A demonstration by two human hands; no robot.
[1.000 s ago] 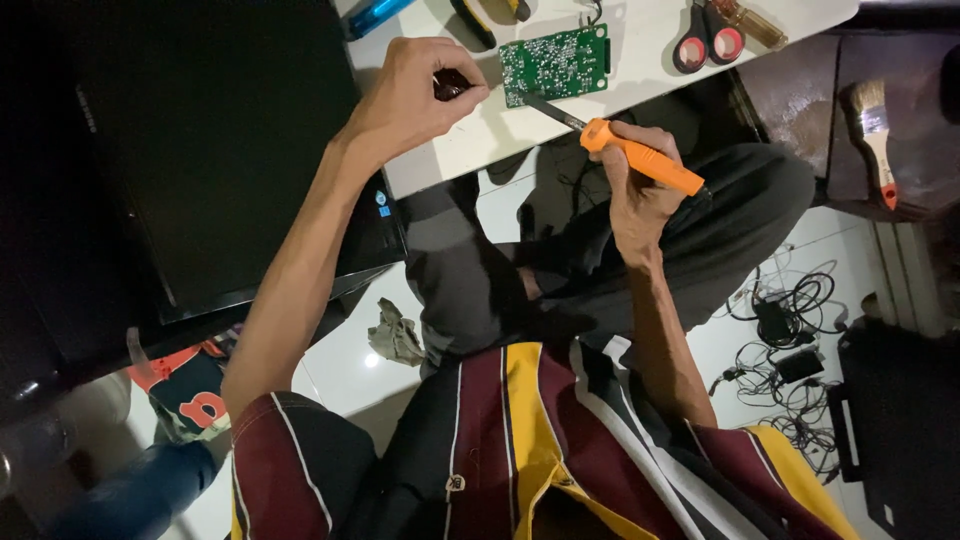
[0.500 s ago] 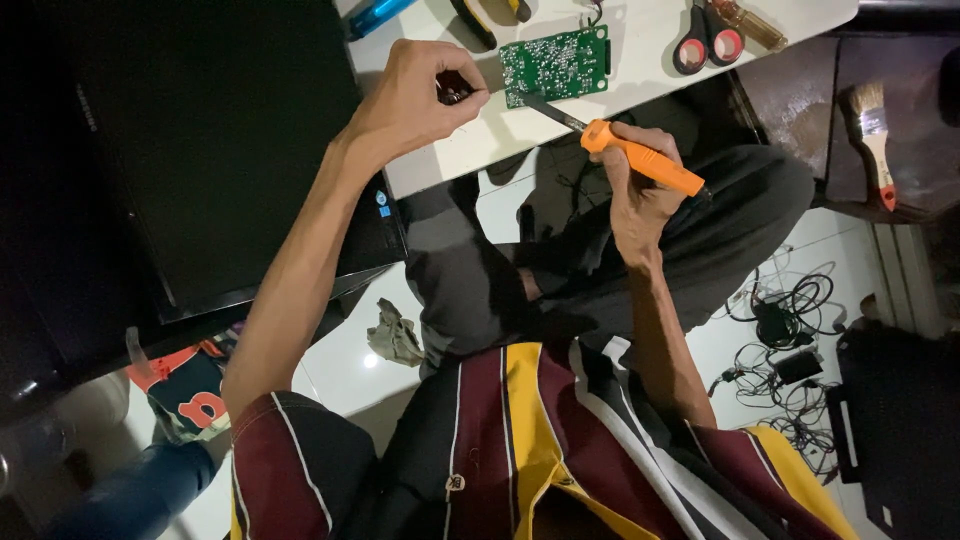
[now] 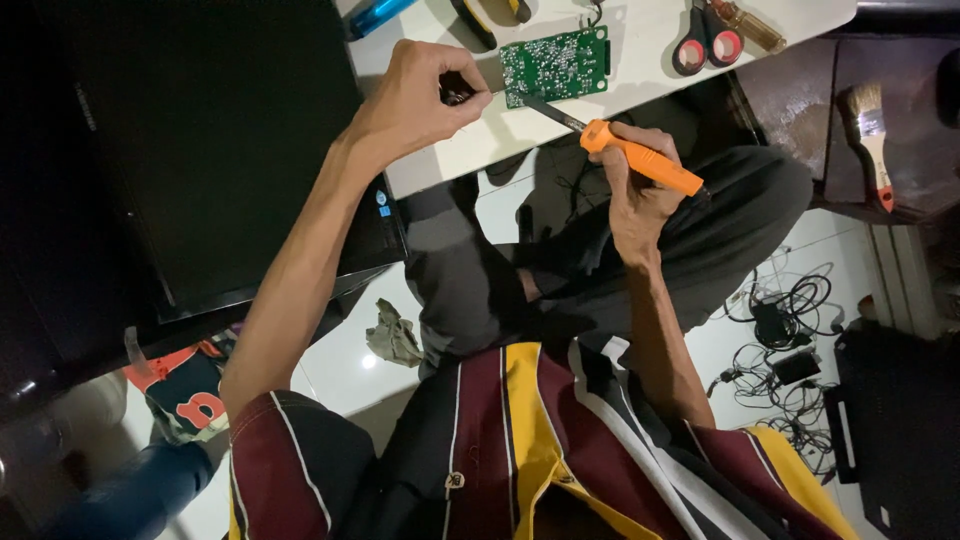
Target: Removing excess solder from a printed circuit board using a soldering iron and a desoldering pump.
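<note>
My right hand (image 3: 640,200) grips the orange iron (image 3: 640,160), tip on green board (image 3: 556,64); left hand (image 3: 415,95) pinches 1 small dark part (image 3: 457,93) (keep tip steady).

right hand (image 3: 632,190) holding orange soldering iron (image 3: 640,160), green circuit board (image 3: 556,64)

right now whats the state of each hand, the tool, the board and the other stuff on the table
left hand: pinched shut on a small dark part
right hand: gripping the orange-handled tool
orange-handled tool: tilted, tip on the board's edge
green circuit board: lying flat on the white table
scissors: lying closed
paintbrush: lying unused aside
</note>
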